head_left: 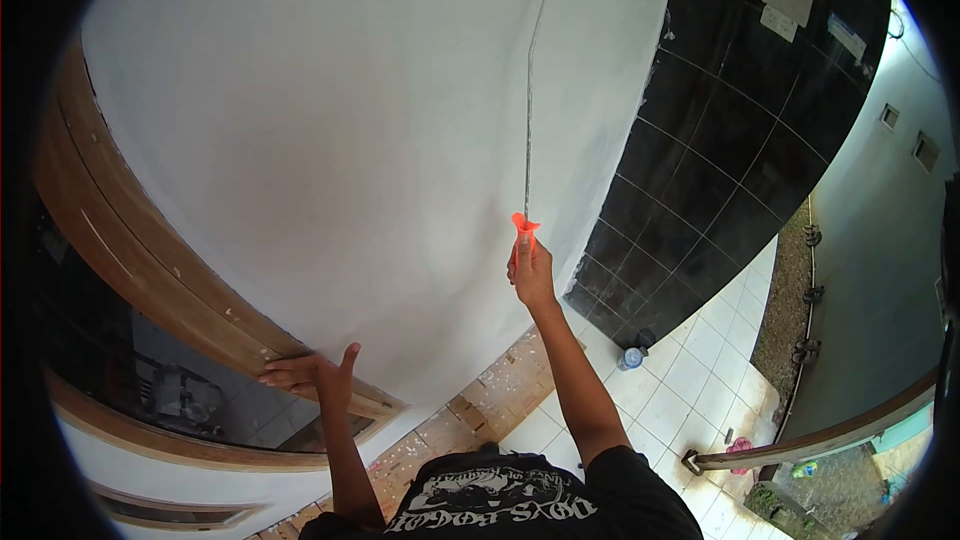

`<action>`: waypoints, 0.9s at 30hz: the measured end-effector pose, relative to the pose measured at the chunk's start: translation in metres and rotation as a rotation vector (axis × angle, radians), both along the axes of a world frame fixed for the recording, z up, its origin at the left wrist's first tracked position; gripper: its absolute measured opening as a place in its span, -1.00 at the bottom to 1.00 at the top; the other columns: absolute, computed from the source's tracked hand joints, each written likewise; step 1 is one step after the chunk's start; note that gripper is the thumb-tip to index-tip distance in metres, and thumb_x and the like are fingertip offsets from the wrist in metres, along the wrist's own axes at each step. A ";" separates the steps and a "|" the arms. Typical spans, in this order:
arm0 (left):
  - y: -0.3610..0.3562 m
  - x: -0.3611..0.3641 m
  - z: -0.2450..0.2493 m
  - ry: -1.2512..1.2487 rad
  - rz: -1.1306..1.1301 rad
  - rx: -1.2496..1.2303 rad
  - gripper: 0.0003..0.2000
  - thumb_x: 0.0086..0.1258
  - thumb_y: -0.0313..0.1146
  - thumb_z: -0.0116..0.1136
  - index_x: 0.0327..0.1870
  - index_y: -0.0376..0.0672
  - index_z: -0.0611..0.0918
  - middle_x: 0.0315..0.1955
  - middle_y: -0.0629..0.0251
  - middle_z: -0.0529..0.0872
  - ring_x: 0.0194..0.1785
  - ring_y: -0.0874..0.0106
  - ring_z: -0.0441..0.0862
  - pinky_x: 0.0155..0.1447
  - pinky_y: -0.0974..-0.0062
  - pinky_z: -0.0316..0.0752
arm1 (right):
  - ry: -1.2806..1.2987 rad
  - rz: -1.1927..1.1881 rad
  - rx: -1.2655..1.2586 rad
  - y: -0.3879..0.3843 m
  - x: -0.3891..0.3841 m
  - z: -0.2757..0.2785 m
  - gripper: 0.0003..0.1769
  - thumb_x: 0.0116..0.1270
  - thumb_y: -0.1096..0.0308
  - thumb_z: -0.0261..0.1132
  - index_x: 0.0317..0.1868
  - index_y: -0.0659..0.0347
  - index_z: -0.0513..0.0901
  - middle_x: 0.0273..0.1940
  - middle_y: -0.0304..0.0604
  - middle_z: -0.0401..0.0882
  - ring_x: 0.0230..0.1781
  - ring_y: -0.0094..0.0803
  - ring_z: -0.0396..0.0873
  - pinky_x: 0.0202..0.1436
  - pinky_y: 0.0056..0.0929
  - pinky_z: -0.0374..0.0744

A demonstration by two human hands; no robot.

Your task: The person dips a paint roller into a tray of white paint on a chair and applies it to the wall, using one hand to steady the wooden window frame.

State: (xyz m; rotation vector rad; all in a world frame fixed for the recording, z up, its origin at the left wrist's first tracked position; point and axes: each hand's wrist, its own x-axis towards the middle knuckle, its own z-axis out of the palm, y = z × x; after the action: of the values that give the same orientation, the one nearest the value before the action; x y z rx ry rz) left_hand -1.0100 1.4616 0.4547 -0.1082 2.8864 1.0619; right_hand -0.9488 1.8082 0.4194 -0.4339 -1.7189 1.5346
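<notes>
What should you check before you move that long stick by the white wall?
1. Right hand closed round the orange handle: ok.
2. Left hand flat on the wooden window frame: ok.
3. Pole runs straight up in front of the white wall: ok.
4. Pole's top end, out of the picture: cannot tell.
5. Bottle stands on the floor by the black tiles, apart from both arms: ok.
6. Footing, hidden from view: cannot tell.
</notes>
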 end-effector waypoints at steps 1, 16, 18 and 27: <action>0.001 0.000 0.002 -0.043 -0.040 0.093 0.10 0.16 0.26 0.38 0.22 -0.81 0.21 0.16 -0.63 0.39 0.33 -0.15 0.40 0.38 0.06 0.28 | -0.006 0.022 0.000 0.001 0.003 -0.020 -0.48 0.61 -0.11 -0.10 -0.18 0.22 0.43 -0.66 -0.36 0.32 -0.69 -0.64 0.32 -0.59 -0.58 0.38; -0.012 -0.039 -0.072 0.184 -0.160 0.319 -0.11 0.26 0.10 0.38 0.19 -0.71 0.35 0.14 -0.44 0.50 0.23 -0.12 0.49 0.39 0.17 0.29 | -0.366 0.145 -0.186 -0.104 0.159 -0.293 -0.40 0.58 -0.17 -0.11 -0.42 0.17 0.41 -0.62 -0.27 0.43 -0.63 -0.53 0.44 -0.51 -0.48 0.45; -0.012 -0.041 -0.077 0.194 -0.165 0.312 -0.10 0.27 0.11 0.37 0.21 -0.70 0.34 0.15 -0.44 0.50 0.25 -0.11 0.48 0.41 0.17 0.28 | -0.291 0.089 -0.168 -0.091 0.137 -0.269 -0.40 0.59 -0.18 -0.14 -0.45 0.15 0.37 -0.64 -0.27 0.39 -0.66 -0.55 0.40 -0.56 -0.52 0.42; -0.018 -0.047 -0.086 0.197 -0.167 0.297 -0.04 0.29 0.17 0.31 0.28 -0.70 0.28 0.23 -0.44 0.43 0.32 -0.10 0.42 0.46 0.17 0.22 | -0.039 -0.064 -0.115 0.062 -0.001 -0.062 -0.37 0.58 -0.22 -0.15 -0.47 0.14 0.34 -0.74 -0.31 0.29 -0.79 -0.57 0.30 -0.71 -0.51 0.33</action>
State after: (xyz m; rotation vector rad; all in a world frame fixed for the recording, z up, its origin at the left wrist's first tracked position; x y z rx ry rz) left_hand -1.0572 1.4435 0.3690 0.2612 2.7947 1.5249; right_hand -0.9495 1.8701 0.3571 -0.5755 -1.6352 1.5930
